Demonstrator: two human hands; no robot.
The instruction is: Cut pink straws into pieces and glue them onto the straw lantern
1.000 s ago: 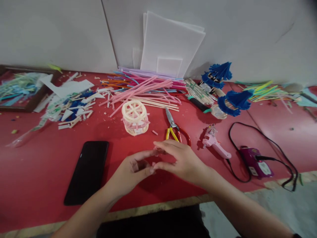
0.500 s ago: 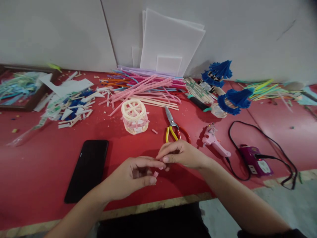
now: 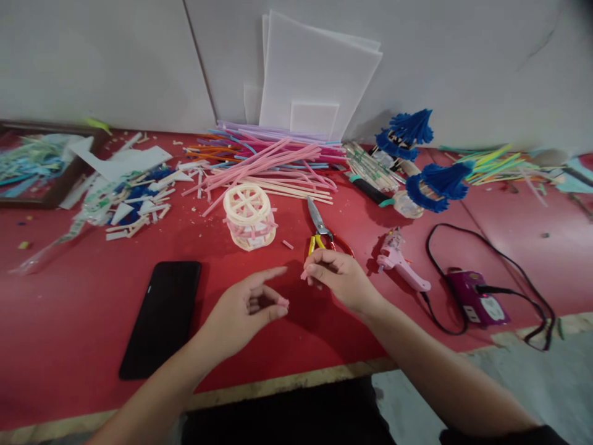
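Observation:
Between the thumb and a bent finger of my left hand [image 3: 248,307] sits a small pink piece [image 3: 283,303], while the index finger stretches out. My right hand [image 3: 336,275] pinches another short pink piece [image 3: 304,274] at its fingertips. The two hands are apart above the red table [image 3: 259,355]. Just beyond my right hand lies a pair of scissors [image 3: 317,217] with one yellow and one red handle, partly covered by the fingers. A small round cage-like model [image 3: 250,216] of cream and pink strips stands farther back, with a loose pink bit [image 3: 288,245] beside it.
A black phone [image 3: 160,318] lies at left. On the right are a pink glue gun [image 3: 401,262] and a purple power socket [image 3: 477,298] with a looping black cord. Pink pipe cleaners [image 3: 273,162], blue-roofed models [image 3: 438,185] and white scraps [image 3: 139,204] lie toward the wall.
My hands have separated. The right one has risen slightly toward the scissors, carrying a pink piece; the left keeps its own piece and its index finger has lifted.

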